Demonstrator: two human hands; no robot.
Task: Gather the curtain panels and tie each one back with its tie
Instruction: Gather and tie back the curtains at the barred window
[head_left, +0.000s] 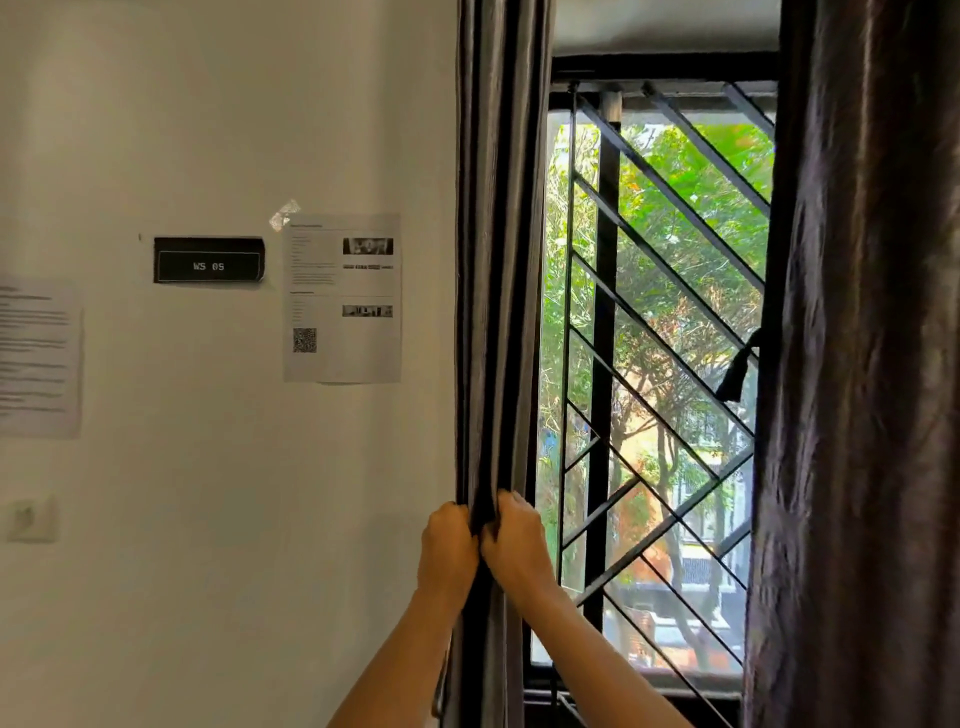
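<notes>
at the window's left edge: two hands on a bunched panel

on the white wall to the left are a black sign (209, 260), a printed sheet (343, 299), a second sheet (39, 358) and a wall socket (31, 518). a window grille (665, 291) of slanted bars fills the opening. the right curtain panel (872, 364) hangs loose at the far right, a dark strap (735, 374) dangling at its inner edge. the left curtain panel (498, 260) is bunched into narrow folds, its long axis straight up and down. the left hand (447, 551) and right hand (519, 545) grip it side by side, fingers curled tight into the fabric.
</notes>
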